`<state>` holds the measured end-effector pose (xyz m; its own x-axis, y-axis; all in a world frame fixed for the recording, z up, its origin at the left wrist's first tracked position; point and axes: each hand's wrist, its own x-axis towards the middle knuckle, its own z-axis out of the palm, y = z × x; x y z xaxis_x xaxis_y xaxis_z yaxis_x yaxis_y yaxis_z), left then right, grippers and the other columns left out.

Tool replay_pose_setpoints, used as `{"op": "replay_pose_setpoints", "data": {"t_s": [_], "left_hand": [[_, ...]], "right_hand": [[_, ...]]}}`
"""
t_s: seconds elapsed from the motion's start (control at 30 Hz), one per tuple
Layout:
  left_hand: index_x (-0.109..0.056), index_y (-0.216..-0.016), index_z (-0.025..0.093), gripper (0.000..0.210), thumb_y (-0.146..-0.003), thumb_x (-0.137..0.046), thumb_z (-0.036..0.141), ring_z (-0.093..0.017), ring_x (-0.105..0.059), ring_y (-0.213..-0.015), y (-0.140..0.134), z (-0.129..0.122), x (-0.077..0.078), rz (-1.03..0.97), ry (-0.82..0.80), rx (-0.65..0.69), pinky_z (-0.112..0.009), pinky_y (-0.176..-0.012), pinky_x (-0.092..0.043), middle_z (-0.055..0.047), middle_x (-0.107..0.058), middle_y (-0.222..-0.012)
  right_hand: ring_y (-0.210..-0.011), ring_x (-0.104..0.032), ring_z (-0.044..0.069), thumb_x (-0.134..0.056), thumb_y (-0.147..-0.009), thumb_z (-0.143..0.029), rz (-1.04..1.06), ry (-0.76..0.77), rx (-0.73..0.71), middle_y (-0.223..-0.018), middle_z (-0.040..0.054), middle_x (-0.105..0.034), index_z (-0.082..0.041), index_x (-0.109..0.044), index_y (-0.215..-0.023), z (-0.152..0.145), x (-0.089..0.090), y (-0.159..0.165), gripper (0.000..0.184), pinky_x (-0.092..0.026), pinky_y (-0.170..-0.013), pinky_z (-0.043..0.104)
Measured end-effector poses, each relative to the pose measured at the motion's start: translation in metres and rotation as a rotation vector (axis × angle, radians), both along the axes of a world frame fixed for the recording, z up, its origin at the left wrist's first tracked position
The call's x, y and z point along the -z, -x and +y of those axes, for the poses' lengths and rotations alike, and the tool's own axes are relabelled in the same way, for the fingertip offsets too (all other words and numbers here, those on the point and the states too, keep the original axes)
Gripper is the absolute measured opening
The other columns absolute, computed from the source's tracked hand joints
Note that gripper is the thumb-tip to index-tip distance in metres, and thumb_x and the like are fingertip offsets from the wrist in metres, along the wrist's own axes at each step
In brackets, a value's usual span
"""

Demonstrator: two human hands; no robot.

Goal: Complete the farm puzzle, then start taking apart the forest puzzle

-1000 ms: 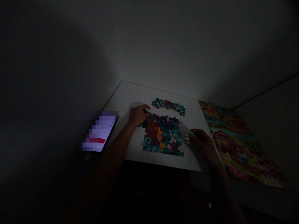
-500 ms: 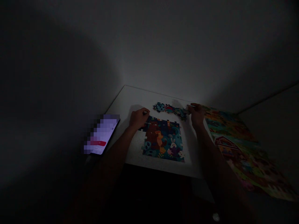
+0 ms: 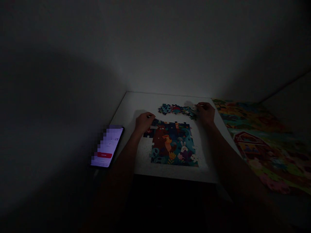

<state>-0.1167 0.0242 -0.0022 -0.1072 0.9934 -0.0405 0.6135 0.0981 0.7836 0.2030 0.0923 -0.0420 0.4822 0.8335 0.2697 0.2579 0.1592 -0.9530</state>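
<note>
A partly joined jigsaw puzzle (image 3: 173, 144) lies on the white table, showing a bear, a fox and a rabbit among flowers. My left hand (image 3: 145, 123) is at its upper left corner, thumb and fingers pinched together; what they hold, if anything, is too dark to make out. Beyond the puzzle, a row of loose puzzle pieces (image 3: 176, 109) is heaped across the table. My right hand (image 3: 206, 113) is at the right end of this heap, its fingertips closed on a pale puzzle piece (image 3: 195, 108).
A lit phone (image 3: 108, 147) stands off the table's left edge. Colourful farm-picture sheets (image 3: 252, 145) lie to the right. The white table (image 3: 142, 155) meets a wall (image 3: 167, 64) at the back. The room is dim.
The whole view has shifted and levelled a little. My right hand has come slightly closer to the loose pieces. My left hand stays at the puzzle's upper left corner.
</note>
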Motion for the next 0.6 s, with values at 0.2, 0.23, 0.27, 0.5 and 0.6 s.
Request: {"op": "replay_pose_setpoints", "data": {"t_s": [0.2, 0.23, 0.27, 0.5, 0.6], "left_hand": [[-0.075, -0.091, 0.019, 0.023, -0.081, -0.06, 0.034, -0.018, -0.067, -0.075, 0.0022, -0.0025, 0.0013, -0.027, -0.035, 0.002, -0.026, -0.07, -0.047, -0.003, -0.074, -0.085], [-0.074, -0.091, 0.019, 0.023, -0.082, -0.06, 0.034, -0.018, -0.067, -0.074, 0.0023, -0.0032, 0.0017, -0.024, -0.039, 0.006, -0.026, -0.069, -0.047, -0.003, -0.074, -0.084], [-0.074, -0.09, 0.02, 0.023, -0.082, -0.059, 0.035, -0.018, -0.067, -0.073, 0.0023, -0.0037, 0.0021, -0.022, -0.043, 0.01, -0.026, -0.068, -0.047, -0.002, -0.074, -0.083], [-0.072, -0.085, 0.021, 0.023, -0.08, -0.057, 0.038, -0.019, -0.066, -0.075, 0.0032, -0.0009, 0.0066, -0.009, -0.126, 0.001, -0.028, -0.072, -0.047, -0.002, -0.073, -0.08], [-0.071, -0.083, 0.02, 0.025, -0.078, -0.057, 0.04, -0.019, -0.066, -0.076, 0.0052, 0.0024, 0.0047, -0.045, -0.144, 0.008, -0.029, -0.073, -0.048, -0.003, -0.073, -0.08]], "right_hand": [[-0.061, -0.061, 0.016, -0.07, -0.066, -0.036, -0.017, 0.009, -0.005, -0.066, -0.0013, -0.062, -0.02, -0.065, -0.082, 0.0013, 0.0013, -0.0011, 0.023, -0.051, -0.055, 0.028], [-0.062, -0.061, 0.016, -0.07, -0.066, -0.037, -0.024, 0.008, -0.007, -0.066, -0.0013, -0.063, -0.021, -0.065, -0.081, 0.0014, 0.0013, -0.0015, 0.023, -0.051, -0.056, 0.029], [-0.062, -0.061, 0.017, -0.07, -0.066, -0.037, -0.028, 0.011, -0.007, -0.066, -0.0012, -0.063, -0.021, -0.065, -0.081, 0.0013, 0.001, -0.0016, 0.023, -0.052, -0.057, 0.03], [-0.063, -0.063, 0.018, -0.068, -0.069, -0.042, -0.054, 0.032, -0.013, -0.068, 0.0006, -0.064, -0.021, -0.064, -0.082, -0.0019, -0.0032, 0.0031, 0.025, -0.051, -0.058, 0.031], [-0.066, -0.063, 0.019, -0.067, -0.071, -0.043, -0.067, 0.026, -0.014, -0.069, 0.0015, -0.065, -0.02, -0.064, -0.083, -0.0006, -0.0025, 0.0035, 0.026, -0.052, -0.062, 0.032]]}}
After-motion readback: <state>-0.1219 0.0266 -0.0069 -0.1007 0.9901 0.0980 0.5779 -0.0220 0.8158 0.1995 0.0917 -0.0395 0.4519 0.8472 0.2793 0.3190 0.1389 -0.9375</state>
